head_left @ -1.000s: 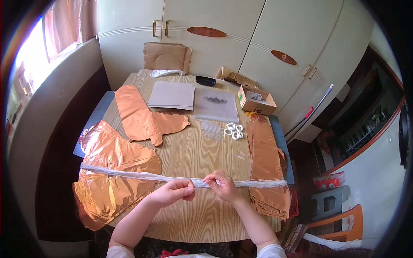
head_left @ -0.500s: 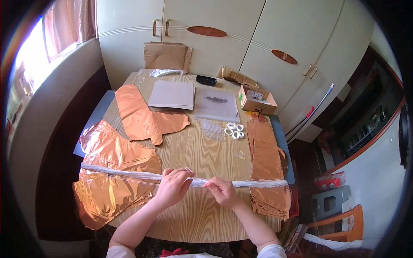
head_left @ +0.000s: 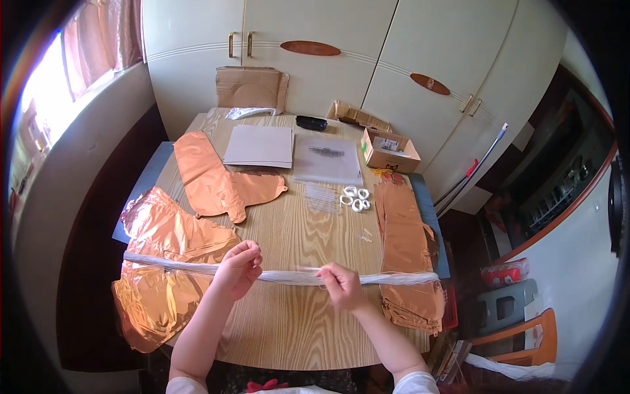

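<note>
A long bundle of white strings point(head_left: 289, 277) lies across the table from left to right, over the foil pieces at both ends. My left hand point(head_left: 240, 269) is raised over the bundle, left of the middle, with its fingertips pinched together; whatever they hold is too small to make out. My right hand point(head_left: 341, 286) is closed at the bundle's right half. Between its thumb and fingers a thin white strip point(head_left: 307, 268) pokes out to the left, slightly blurred. Whether the right fingers also grip strands cannot be seen.
Copper-coloured foil balloons point(head_left: 174, 243) lie on the left, and a stack of folded ones point(head_left: 403, 230) on the right. Farther back are white rolls point(head_left: 355, 198), clear thin strips point(head_left: 321, 197), a plastic bag point(head_left: 328, 164), grey boards point(head_left: 258, 146), a black tray point(head_left: 311, 123) and a cardboard box point(head_left: 391, 151).
My left hand has lifted off the bundle and moved left, apart from the right hand. The thin white strip, earlier by my left fingers, now shows at my right fingertips.
</note>
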### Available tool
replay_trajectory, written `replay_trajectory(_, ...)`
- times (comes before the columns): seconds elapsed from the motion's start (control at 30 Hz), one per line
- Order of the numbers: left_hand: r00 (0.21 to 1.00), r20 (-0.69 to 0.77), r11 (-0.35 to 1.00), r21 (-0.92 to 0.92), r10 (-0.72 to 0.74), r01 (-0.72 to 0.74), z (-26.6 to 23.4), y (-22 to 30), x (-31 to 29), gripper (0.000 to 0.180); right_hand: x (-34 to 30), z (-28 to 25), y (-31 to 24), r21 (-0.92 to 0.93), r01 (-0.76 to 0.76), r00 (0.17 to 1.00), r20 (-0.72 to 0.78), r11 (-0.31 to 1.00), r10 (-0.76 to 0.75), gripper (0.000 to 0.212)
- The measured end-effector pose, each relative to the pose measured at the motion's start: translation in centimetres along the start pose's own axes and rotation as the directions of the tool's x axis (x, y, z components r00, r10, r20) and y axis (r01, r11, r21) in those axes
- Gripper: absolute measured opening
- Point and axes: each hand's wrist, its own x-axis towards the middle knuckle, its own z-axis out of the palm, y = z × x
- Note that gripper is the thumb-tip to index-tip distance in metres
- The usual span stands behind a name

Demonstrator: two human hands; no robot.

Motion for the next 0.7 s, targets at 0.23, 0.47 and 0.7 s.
replay_trajectory(0.23,0.957,0.225,0.983,0.066,-0.181,0.171,-0.1,1.0,-1.1,0.01,0.8,-0.5,0.3,0.063,-0.089,0.963,-0.248,0.994,0.102,0.022)
replay_trajectory(0.47,0.877,0.46,0.989,0.113,-0.139,0.098,0.7,0.5,-2.1,0.014,0.9,-0.2,1.0,-0.002,-0.067,0.966,-0.25,0.998,0.065,0.021)
replay_trajectory(0.7,0.791,0.612,1.0,0.008,-0.007,0.003,0.8,0.1,-2.2,0.013,0.6,0.3,1.1,-0.054,-0.143,0.979,-0.153,0.988,0.133,0.025)
